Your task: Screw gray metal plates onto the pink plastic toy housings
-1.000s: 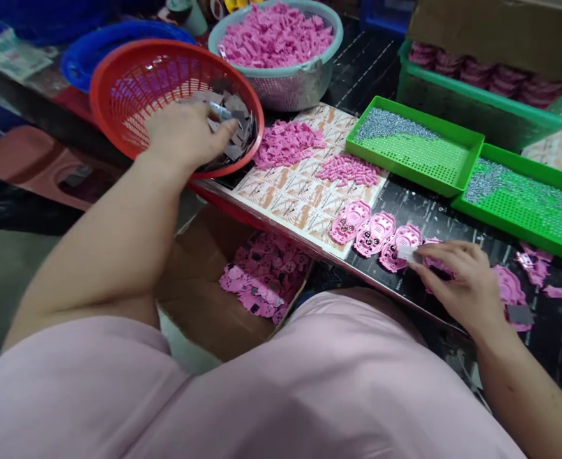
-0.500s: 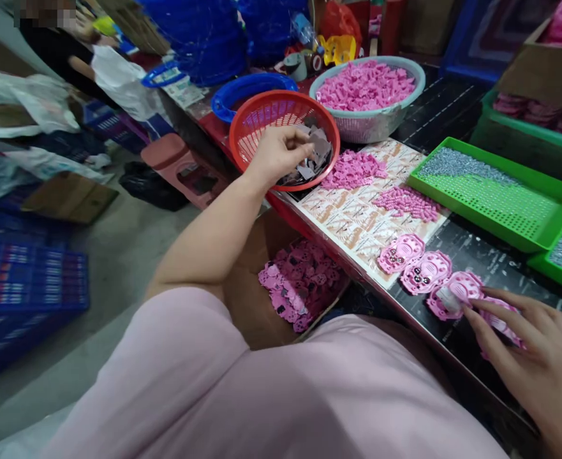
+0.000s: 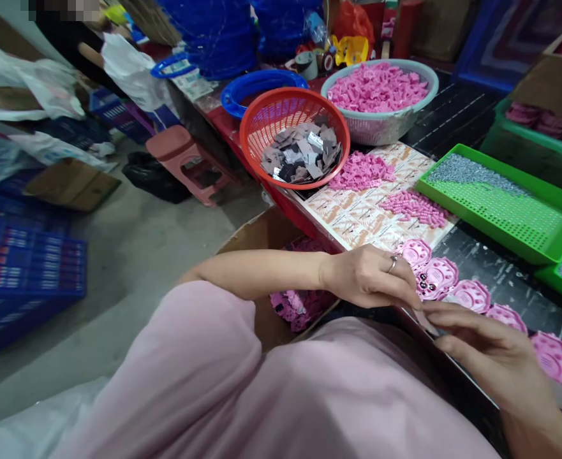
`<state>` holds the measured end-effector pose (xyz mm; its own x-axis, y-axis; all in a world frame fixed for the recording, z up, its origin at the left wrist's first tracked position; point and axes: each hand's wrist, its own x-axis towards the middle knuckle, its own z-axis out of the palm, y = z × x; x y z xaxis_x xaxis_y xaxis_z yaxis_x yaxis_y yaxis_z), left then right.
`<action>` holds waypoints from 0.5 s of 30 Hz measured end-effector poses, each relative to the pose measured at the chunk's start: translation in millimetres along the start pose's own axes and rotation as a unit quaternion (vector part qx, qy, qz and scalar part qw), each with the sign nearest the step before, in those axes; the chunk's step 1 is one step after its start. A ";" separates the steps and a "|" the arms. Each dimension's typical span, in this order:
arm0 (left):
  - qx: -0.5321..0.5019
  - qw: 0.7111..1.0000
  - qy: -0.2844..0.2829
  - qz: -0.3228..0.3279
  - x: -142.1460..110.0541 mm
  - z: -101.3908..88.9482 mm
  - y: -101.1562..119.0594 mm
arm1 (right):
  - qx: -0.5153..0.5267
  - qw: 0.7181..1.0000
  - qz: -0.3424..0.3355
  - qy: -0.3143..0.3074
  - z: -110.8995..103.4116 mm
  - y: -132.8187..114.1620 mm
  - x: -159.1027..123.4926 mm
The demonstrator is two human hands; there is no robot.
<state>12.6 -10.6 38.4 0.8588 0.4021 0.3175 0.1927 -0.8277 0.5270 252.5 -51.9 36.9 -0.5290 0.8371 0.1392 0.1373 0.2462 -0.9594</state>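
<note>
My left hand (image 3: 371, 277) is near the table's front edge with its fingers curled together, meeting my right hand (image 3: 486, 350). Both hands pinch something small and pale between them, and I cannot make out what it is. Just behind them a row of pink round plastic shells (image 3: 436, 275) lies on the dark table. The red basket (image 3: 261, 118) holding several grey square pieces (image 3: 302, 153) stands further back, with no hand in it.
A grey bowl (image 3: 381, 131) of pink parts, a blue basket (image 3: 256, 83), green trays (image 3: 495, 207) of small metal bits and pink piles on a printed sheet (image 3: 352, 217) fill the table. A cardboard box (image 3: 261, 239) of pink parts sits below. A pink stool (image 3: 180, 153) and blue crates (image 3: 27, 274) stand on the floor left.
My left hand left the red basket and came down to the table's front edge, joining my right hand. The view swung left, then settled.
</note>
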 end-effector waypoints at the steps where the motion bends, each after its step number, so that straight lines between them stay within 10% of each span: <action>1: 0.045 0.998 -0.034 -0.011 0.3 -5.3 -1.2 | -0.005 1.000 0.000 -0.001 -0.4 0.7 -0.8; 4: 0.222 0.952 -0.108 -0.181 -5.5 -40.9 -12.7 | -0.084 0.993 0.016 0.080 -6.6 3.7 -6.0; 6: 0.292 0.905 -0.062 -0.302 -19.9 -78.0 -29.3 | -0.186 0.965 0.013 0.185 -15.1 6.9 -10.7; 8: 0.376 0.792 -0.103 -0.470 -41.1 -115.1 -52.0 | -0.301 0.923 -0.006 0.239 -24.2 11.4 -15.3; 15: 0.360 0.753 -0.184 -0.519 -83.6 -156.3 -95.0 | -0.484 0.852 -0.079 0.185 -22.2 28.7 -14.3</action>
<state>-151.8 95.6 85.0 0.1161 0.9529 -0.2802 0.9446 -0.1931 -0.2653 282.5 -46.0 12.8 -0.3296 0.8090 0.4868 0.8099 0.5072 -0.2945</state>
